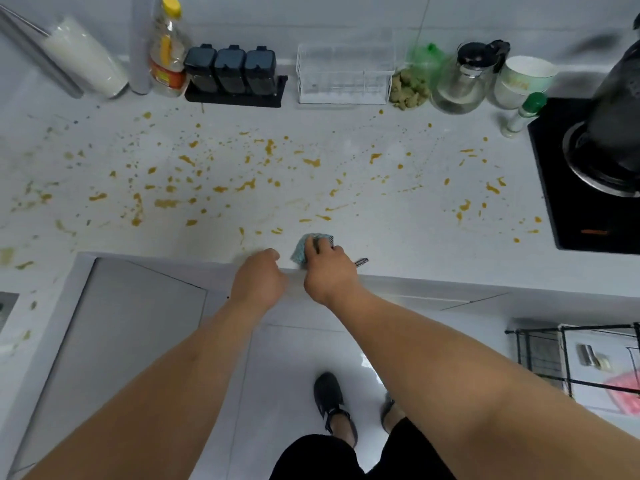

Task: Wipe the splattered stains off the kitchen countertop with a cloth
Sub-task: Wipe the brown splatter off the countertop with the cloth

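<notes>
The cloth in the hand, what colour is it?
The cloth is light blue-green, seen in the head view, held by the right hand.

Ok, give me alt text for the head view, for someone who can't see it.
The right hand presses a blue-green cloth near the front edge of a white countertop spattered with orange-brown stains. The left hand rests beside it, fingers curled, holding nothing.
</notes>
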Tool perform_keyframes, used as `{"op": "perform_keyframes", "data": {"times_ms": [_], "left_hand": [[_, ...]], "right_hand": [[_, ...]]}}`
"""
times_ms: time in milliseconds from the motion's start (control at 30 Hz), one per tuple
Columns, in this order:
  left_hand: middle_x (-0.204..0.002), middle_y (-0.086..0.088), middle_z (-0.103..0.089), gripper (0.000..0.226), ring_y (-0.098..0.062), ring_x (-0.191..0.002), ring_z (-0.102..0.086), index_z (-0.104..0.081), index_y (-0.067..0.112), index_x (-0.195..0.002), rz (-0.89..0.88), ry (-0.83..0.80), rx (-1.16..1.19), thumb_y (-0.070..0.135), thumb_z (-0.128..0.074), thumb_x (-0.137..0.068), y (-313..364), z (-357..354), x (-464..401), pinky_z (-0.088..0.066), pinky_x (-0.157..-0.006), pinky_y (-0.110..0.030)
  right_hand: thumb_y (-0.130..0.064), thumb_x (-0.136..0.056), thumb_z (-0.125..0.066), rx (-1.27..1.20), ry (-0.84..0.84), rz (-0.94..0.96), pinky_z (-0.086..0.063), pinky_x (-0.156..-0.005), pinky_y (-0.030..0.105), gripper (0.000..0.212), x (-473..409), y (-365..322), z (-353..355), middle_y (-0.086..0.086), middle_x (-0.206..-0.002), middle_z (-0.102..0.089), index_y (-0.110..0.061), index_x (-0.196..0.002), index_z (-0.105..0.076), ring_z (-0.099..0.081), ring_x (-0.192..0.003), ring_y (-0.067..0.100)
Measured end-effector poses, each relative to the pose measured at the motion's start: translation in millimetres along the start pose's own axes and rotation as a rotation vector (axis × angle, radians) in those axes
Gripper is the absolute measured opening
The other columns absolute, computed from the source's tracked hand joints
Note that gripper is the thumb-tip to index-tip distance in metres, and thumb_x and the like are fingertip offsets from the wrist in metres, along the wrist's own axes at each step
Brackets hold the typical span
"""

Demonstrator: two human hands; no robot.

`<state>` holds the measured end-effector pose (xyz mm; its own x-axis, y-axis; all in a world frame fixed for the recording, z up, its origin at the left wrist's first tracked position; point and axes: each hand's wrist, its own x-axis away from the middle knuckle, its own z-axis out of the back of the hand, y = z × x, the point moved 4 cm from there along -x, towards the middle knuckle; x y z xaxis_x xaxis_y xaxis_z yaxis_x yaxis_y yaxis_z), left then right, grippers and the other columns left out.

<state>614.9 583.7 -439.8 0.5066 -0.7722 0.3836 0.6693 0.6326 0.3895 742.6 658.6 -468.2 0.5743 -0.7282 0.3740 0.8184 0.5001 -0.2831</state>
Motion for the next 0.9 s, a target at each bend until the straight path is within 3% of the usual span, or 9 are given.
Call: {"op": "perform_keyframes", "data": {"times_ms": [133,267,400,633,733,800,900], "left_hand": [[-0.132,-0.013,-0.058,0.047,-0.030,-0.120,-0.057,-0.059,0.007,-0.135,-0.058,0.024,-0.005,0.009,-0.061,-0.088,9.7,-0.7,-0.6,-0.047,-0.097,-0.037],[-0.136,-0.013,-0.053,0.051,-0.030,-0.123,-0.052,-0.055,0.007,-0.141,-0.108,-0.003,-0.055,0.017,-0.062,-0.091,40.3,-9.7,-7.1,-0.045,-0.099,-0.038],[-0.137,-0.015,-0.049,0.055,-0.034,-0.129,-0.044,-0.052,0.009,-0.140,-0.140,-0.064,-0.143,0.026,-0.064,-0.089,80.0,-27.1,-10.4,-0.043,-0.103,-0.041],[-0.127,-0.016,-0.051,0.048,-0.036,-0.122,-0.048,-0.052,0.010,-0.125,-0.174,-0.191,-0.252,0.035,-0.065,-0.086,161.1,-65.5,-12.6,-0.044,-0.096,-0.040],[-0.117,-0.015,-0.059,0.031,-0.034,-0.111,-0.055,-0.049,0.012,-0.103,-0.181,-0.207,-0.302,0.035,-0.063,-0.087,190.6,-75.0,-14.4,-0.040,-0.080,-0.034],[-0.116,-0.016,-0.060,0.036,-0.035,-0.111,-0.056,-0.051,0.008,-0.110,-0.164,-0.217,-0.328,0.035,-0.063,-0.088,206.9,-82.7,-16.1,-0.041,-0.078,-0.033],[-0.125,-0.023,-0.051,0.056,-0.038,-0.116,-0.051,-0.046,0.008,-0.127,-0.092,-0.255,-0.364,0.042,-0.065,-0.086,218.5,-91.1,-19.5,-0.045,-0.091,-0.041]], "right_hand": [[-0.021,-0.089,-0.051,0.004,-0.027,0.047,-0.044,-0.074,0.038,0.066,-1.8,-10.4,-1.3,0.012,-0.144,-0.037,-0.017,-0.152,-0.029,-0.048,-0.110,0.035],[-0.018,-0.090,-0.049,0.005,0.039,-0.058,-0.040,-0.070,0.037,0.069,11.9,44.2,8.2,0.016,-0.142,-0.037,-0.011,-0.154,-0.024,-0.050,-0.104,0.036],[-0.023,-0.090,-0.055,-0.010,0.056,-0.177,-0.042,-0.075,0.040,0.074,29.6,116.1,25.1,0.015,-0.146,-0.035,-0.015,-0.155,-0.020,-0.050,-0.107,0.038],[-0.026,-0.094,-0.054,0.013,0.056,-0.415,-0.048,-0.082,0.042,0.076,83.9,234.6,47.7,0.016,-0.149,-0.030,-0.015,-0.158,-0.014,-0.048,-0.114,0.037],[-0.024,-0.095,-0.050,0.005,0.038,-0.503,-0.048,-0.087,0.044,0.074,106.5,279.4,54.4,0.017,-0.152,-0.029,-0.015,-0.159,-0.013,-0.047,-0.116,0.038],[-0.024,-0.096,-0.050,0.004,0.022,-0.565,-0.048,-0.088,0.045,0.073,120.8,308.3,60.2,0.016,-0.152,-0.028,-0.015,-0.159,-0.014,-0.045,-0.119,0.038],[-0.024,-0.094,-0.051,0.046,0.005,-0.619,-0.046,-0.091,0.044,0.067,128.6,335.3,70.0,0.014,-0.148,-0.036,-0.016,-0.155,-0.024,-0.044,-0.121,0.036]]}}
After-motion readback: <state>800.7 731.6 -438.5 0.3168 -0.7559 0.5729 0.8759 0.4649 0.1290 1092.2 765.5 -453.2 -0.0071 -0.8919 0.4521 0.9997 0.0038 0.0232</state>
